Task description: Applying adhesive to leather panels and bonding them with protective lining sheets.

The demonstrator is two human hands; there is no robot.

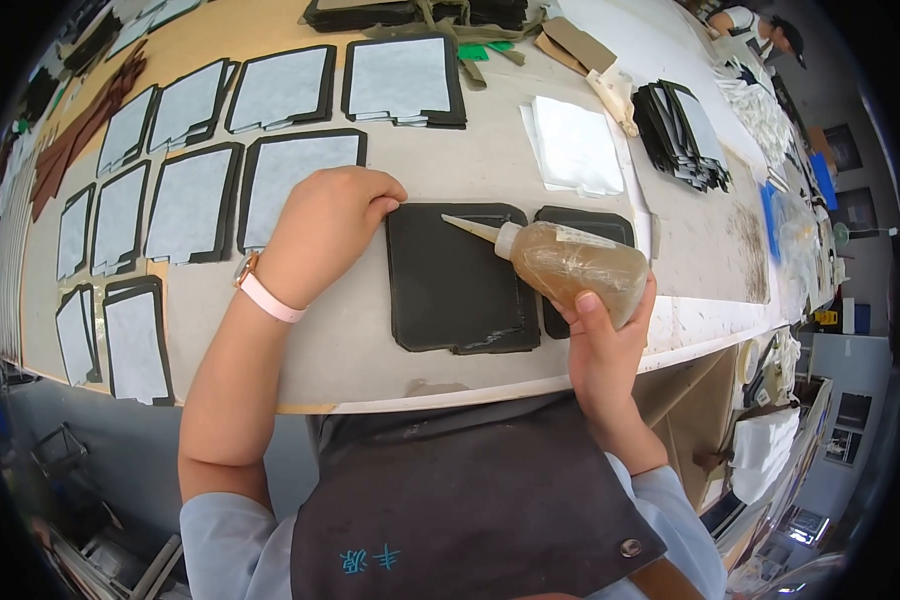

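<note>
A flat black panel point(455, 285) lies in front of me, with a shiny wet-looking streak near its lower right edge. My left hand point(335, 215) is closed at the panel's far left corner, thumb and fingertips pinched together on it. In my right hand point(610, 335) is a translucent squeeze bottle point(580, 260) with brownish contents. The bottle is tipped sideways, its long pointed nozzle reaching left above the panel's far part. Another black panel point(585, 220) lies to the right, partly hidden under the bottle and my hand.
Rows of black pieces topped with pale sheets point(290, 85) cover the table's left side. White sheets point(575, 145) and a stack of black pieces point(680, 135) lie at the far right. Brown strips point(90, 130) lie far left. A person point(760, 35) is in the background.
</note>
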